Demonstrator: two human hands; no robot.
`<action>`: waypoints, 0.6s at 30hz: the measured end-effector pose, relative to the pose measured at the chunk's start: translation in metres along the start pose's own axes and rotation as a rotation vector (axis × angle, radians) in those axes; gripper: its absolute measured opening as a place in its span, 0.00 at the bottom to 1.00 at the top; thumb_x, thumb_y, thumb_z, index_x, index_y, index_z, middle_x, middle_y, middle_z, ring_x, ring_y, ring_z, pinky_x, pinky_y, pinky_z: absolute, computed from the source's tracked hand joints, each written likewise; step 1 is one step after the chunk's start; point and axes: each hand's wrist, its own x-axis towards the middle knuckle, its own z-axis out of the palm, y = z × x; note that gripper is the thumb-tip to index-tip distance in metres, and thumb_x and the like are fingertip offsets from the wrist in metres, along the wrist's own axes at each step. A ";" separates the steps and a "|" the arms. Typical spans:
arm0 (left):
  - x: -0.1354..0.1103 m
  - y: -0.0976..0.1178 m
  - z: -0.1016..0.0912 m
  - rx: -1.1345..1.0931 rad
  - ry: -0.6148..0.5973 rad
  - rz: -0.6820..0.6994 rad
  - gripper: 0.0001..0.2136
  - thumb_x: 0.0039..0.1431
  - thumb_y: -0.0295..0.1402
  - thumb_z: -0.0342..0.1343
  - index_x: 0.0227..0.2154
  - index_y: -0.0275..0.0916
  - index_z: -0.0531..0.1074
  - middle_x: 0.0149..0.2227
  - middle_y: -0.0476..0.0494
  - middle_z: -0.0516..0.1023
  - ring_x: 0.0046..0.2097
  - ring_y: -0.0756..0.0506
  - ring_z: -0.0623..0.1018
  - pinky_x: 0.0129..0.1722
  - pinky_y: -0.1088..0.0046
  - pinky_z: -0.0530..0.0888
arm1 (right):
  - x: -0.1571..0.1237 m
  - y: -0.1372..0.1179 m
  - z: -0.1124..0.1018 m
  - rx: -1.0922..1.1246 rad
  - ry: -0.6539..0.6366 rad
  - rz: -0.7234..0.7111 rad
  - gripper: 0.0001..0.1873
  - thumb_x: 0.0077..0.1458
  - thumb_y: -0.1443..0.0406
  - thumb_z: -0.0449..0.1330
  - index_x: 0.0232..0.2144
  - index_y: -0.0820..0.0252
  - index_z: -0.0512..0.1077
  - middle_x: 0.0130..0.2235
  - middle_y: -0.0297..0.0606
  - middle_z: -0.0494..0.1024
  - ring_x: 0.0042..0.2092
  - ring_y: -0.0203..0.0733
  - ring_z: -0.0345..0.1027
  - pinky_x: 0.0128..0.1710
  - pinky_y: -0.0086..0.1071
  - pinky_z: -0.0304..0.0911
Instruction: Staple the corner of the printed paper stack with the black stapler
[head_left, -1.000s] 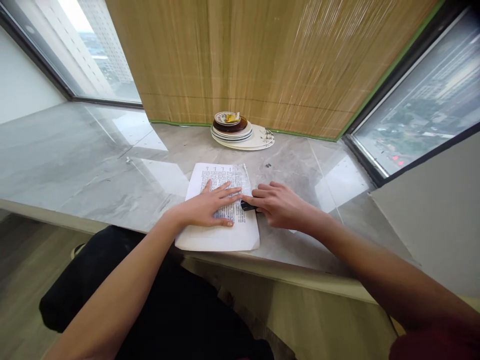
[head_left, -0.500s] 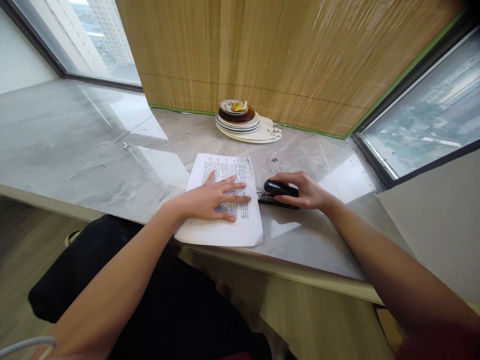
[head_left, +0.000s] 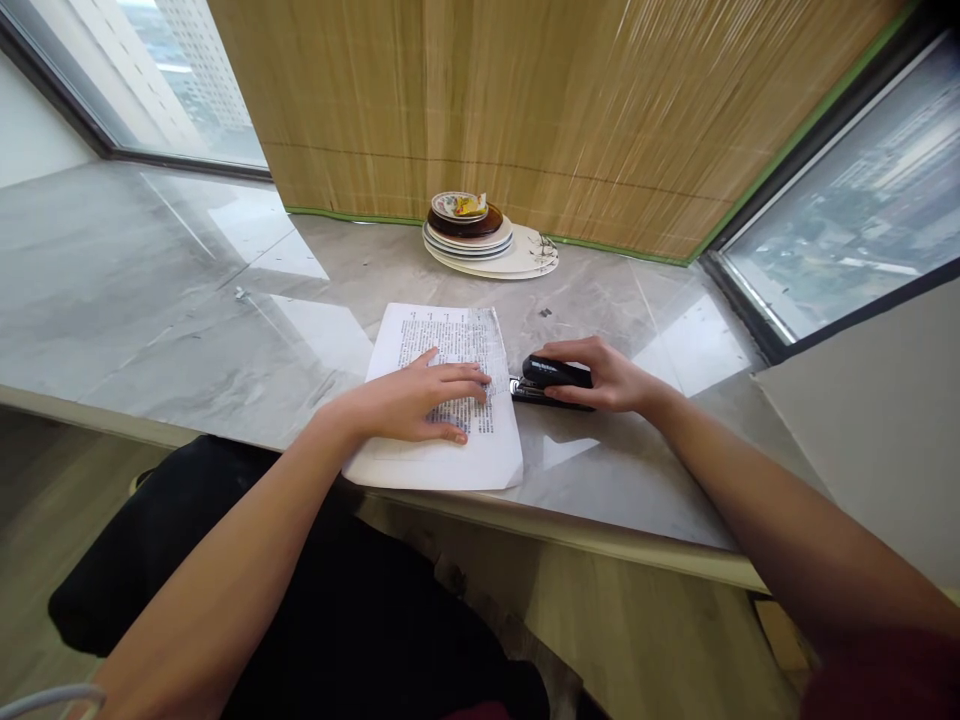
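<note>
Printed paper sheets [head_left: 420,460] lie on the grey marble-patterned sill, with their near edge at the sill's front edge. My left hand [head_left: 424,400] rests palm down on the print, its fingers apart and holding nothing. To the right of the paper, my right hand [head_left: 600,375] is closed around a black stapler [head_left: 556,372], thumb on the near side and fingers over the far side. The stapler lies on the sill with its front end at the paper's right edge. Whether the paper is between its jaws I cannot tell.
Behind the paper stands a stack of plates [head_left: 466,245] with a small yellow packet [head_left: 471,205] on top. A bamboo blind [head_left: 480,100] hangs behind them. Small dark bits [head_left: 545,313] lie right of the paper. A black bag [head_left: 150,540] is below the sill at left.
My left hand's fingers have drawn in slightly and lie less spread on the paper. The right hand keeps its hold on the stapler. The view has shifted a little.
</note>
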 end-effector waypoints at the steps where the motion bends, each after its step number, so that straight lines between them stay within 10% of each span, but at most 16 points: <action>1: 0.000 0.000 0.000 0.004 -0.001 -0.001 0.25 0.68 0.47 0.61 0.65 0.51 0.70 0.71 0.38 0.68 0.73 0.34 0.65 0.74 0.40 0.47 | 0.000 0.000 0.000 0.002 0.002 0.001 0.20 0.65 0.56 0.65 0.54 0.61 0.76 0.45 0.42 0.83 0.41 0.42 0.74 0.41 0.32 0.68; 18: 0.000 0.001 0.000 0.034 -0.012 0.000 0.24 0.69 0.47 0.59 0.66 0.54 0.69 0.72 0.40 0.66 0.73 0.33 0.65 0.74 0.39 0.47 | 0.001 -0.003 0.000 0.007 0.008 0.001 0.19 0.65 0.55 0.65 0.53 0.61 0.77 0.44 0.41 0.83 0.41 0.42 0.75 0.42 0.32 0.68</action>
